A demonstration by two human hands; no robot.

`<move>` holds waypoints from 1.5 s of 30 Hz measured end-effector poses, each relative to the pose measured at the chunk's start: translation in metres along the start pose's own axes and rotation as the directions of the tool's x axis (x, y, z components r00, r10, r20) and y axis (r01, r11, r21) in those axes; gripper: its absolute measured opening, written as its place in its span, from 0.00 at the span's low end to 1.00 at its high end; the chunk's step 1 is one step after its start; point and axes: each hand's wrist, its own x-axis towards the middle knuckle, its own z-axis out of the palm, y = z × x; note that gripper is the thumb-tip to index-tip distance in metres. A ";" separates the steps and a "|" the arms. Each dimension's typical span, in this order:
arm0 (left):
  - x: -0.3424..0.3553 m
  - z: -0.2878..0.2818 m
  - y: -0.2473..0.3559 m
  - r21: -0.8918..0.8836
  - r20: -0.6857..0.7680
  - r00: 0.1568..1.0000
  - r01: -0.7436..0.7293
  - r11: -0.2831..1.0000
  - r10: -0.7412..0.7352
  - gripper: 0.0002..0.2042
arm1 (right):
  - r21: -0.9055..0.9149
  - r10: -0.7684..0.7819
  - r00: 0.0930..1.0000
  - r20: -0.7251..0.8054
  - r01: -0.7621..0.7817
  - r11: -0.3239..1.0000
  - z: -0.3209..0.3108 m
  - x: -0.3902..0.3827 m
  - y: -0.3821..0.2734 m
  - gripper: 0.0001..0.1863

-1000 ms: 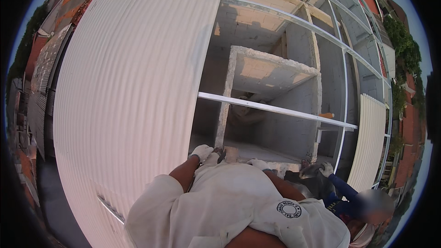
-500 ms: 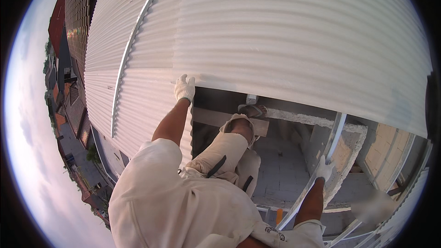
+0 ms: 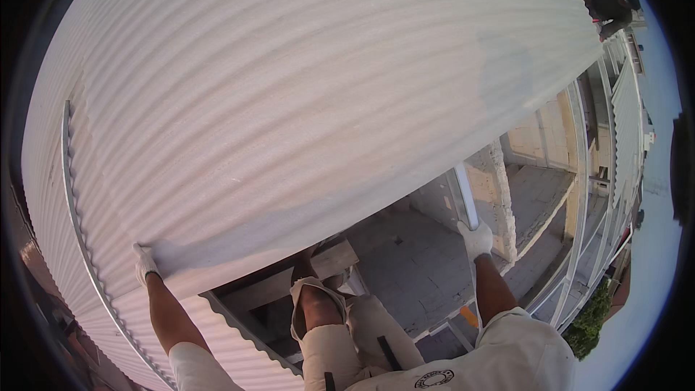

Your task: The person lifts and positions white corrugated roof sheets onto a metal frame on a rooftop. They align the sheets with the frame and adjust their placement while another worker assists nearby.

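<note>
A large pale corrugated roofing sheet point(image 3: 304, 101) spreads across the upper part of the view. My left hand point(image 3: 146, 263), in a white knit glove, rests on it near its lower left corner, fingers laid over the surface. At the right my gloved right hand point(image 3: 476, 239) is closed around a light metal beam point(image 3: 463, 195) that comes out from under the sheet's edge. The part of the beam below my wrist is mostly covered by my arm. My bent leg point(image 3: 322, 311) reaches down into the roof opening, the foot mostly hidden by the sheet.
Through the opening a grey floor point(image 3: 405, 268) lies far below, beside a rough-topped wall point(image 3: 502, 203). More metal beams point(image 3: 579, 195) run at the right. A narrow metal strip point(image 3: 79, 232) lies along the left. Another person point(image 3: 610, 3) in dark clothes bends at the sheet's far right edge. An orange object point(image 3: 469, 316) shows by my right arm.
My view has swung to the right, bringing the other person and more framing into sight. My left hand stays by the sheet's corner and my right hand still holds the metal beam.
</note>
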 end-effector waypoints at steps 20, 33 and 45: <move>-0.003 0.014 0.006 0.262 -0.255 0.962 -0.029 0.965 0.098 0.44 | 0.955 -0.062 0.996 -0.065 0.080 0.286 0.008 0.144 -0.126 0.45; -0.007 0.011 0.012 0.286 -0.271 0.960 0.008 0.958 0.072 0.40 | 0.991 0.076 0.994 -0.073 0.064 0.121 0.001 0.157 -0.173 0.45; 0.010 -0.003 0.004 0.280 -0.254 0.965 0.005 0.960 0.068 0.37 | 0.989 0.140 0.988 -0.069 0.050 0.136 0.012 0.162 -0.164 0.47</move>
